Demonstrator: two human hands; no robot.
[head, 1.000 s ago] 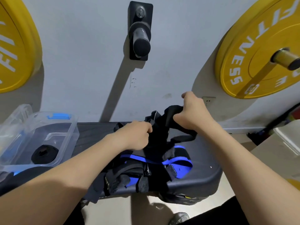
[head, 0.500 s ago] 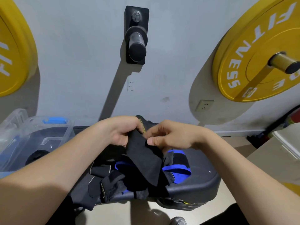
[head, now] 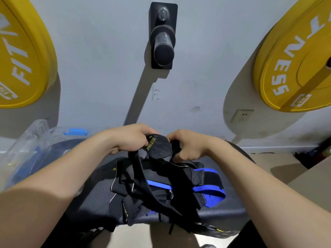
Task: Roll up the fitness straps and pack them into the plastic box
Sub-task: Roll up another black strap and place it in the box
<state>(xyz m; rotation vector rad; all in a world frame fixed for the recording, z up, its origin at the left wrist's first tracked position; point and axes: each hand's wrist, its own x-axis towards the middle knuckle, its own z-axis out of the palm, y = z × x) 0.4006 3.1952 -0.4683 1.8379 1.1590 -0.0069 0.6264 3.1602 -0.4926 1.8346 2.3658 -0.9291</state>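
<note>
A person's left hand (head: 130, 140) and right hand (head: 188, 145) are pinching a black fabric strap with yellow lettering (head: 158, 149), seemingly starting its roll. A clear plastic box (head: 35, 140) is sitting at nine o'clock. Next probably needs tight winding.

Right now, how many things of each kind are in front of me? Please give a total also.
Round yellow weight plates: 2
Black wall-mounted peg: 1
White wall socket: 1
Clear plastic box with blue latch: 1
Dark padded bench: 1
Total: 6
Heaped black and blue fitness straps: too tangled to count.
</note>
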